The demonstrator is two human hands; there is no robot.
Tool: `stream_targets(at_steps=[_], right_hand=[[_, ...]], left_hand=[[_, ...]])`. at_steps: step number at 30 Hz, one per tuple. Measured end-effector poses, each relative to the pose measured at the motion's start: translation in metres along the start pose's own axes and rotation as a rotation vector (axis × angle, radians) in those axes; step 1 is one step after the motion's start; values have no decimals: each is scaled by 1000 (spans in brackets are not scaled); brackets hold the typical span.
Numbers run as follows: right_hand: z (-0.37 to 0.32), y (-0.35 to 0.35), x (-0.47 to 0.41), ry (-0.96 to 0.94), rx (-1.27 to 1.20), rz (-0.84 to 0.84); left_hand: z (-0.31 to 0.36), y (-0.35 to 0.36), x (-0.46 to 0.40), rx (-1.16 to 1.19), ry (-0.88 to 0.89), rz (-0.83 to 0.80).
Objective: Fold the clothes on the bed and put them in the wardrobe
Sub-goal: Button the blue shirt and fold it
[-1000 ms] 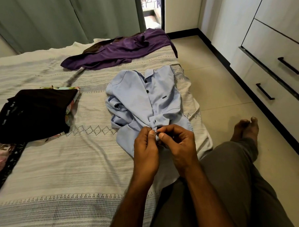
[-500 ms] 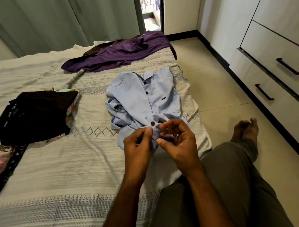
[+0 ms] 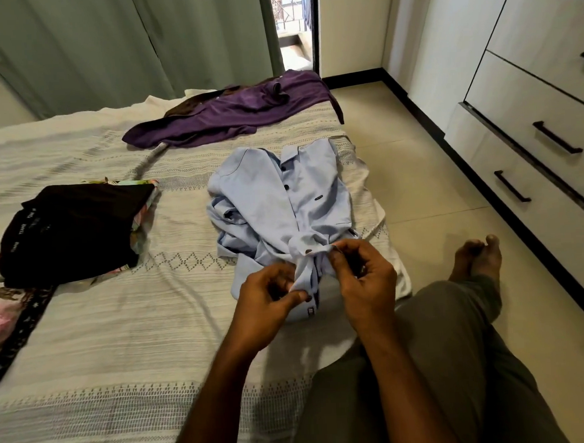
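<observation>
Left hand (image 3: 269,301) pinches the lower front edge of the light blue shirt (image 3: 280,205) between thumb and fingers, beside a dark button. Right hand (image 3: 363,278), just beside it, has its fingers curled on the opposite front edge of the same shirt, which is bunched and lifted between the two hands. Upper part of the shirt lies flat on the bed (image 3: 104,330), collar pointing to the far side, dark buttons down the front and one sleeve crumpled at its left.

Far left of the bed: a pink patterned cloth (image 3: 0,321) at the frame edge. Next to it, a stack of folded clothes (image 3: 73,227) with a black garment on top and a flowered one showing under it. The stack is well apart from the shirt. Bed cover is pale with woven bands.

Far side of the bed, centre: a purple garment (image 3: 232,113) spread unfolded, a brown garment (image 3: 198,103) partly under its far edge. Green curtains (image 3: 125,44) hang behind.

Right of the bed: the person's leg in grey trousers (image 3: 450,348) extends over the tiled floor (image 3: 415,169), bare foot (image 3: 476,256) resting on it. At the far right stands a white wardrobe unit (image 3: 530,117) with drawers shut and dark bar handles (image 3: 557,137).
</observation>
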State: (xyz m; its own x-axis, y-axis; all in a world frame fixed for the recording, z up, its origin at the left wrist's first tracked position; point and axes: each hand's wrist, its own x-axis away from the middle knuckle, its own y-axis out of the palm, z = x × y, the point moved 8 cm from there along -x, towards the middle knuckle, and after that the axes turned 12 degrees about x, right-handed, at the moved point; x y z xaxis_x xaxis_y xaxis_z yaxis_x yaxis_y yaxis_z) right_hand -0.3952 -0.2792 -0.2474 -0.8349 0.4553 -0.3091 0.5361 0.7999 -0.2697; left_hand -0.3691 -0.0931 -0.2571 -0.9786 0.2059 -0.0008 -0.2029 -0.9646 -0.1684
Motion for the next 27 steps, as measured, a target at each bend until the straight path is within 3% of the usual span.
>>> stream_targets(at_steps=[3,7,9,12,14,18,21,24,25,27], right_hand=[[7,-15,-7,-10,130,62],[23,-32,-20,-10,275,22],[26,-34,-23,-23,313,-15],[23,-36,-27,-93,354,-74],[23,-41,-35,-129,378,-140],[37,-40,-46,-69,416,-512],[34,-39,-50,-71,431,-655],[24,-25,-58,-53,445,-818],[19,-19,-70,-80,500,-782],[0,-14,-104,-122,586,-528]], left_hand=[[-8,-21,-2,-61,29,29],[13,-36,-14,62,18,-48],[23,-41,-20,45,-24,-158],[27,-38,-21,-108,-116,-452],[28,-42,-21,-193,-125,-515],[30,-60,-34,-191,-81,-488],[25,-58,-36,-231,-120,-545],[28,-54,-50,-14,-220,-487],[35,-55,-62,3,-213,-442],[59,-62,-93,-86,-127,-238]])
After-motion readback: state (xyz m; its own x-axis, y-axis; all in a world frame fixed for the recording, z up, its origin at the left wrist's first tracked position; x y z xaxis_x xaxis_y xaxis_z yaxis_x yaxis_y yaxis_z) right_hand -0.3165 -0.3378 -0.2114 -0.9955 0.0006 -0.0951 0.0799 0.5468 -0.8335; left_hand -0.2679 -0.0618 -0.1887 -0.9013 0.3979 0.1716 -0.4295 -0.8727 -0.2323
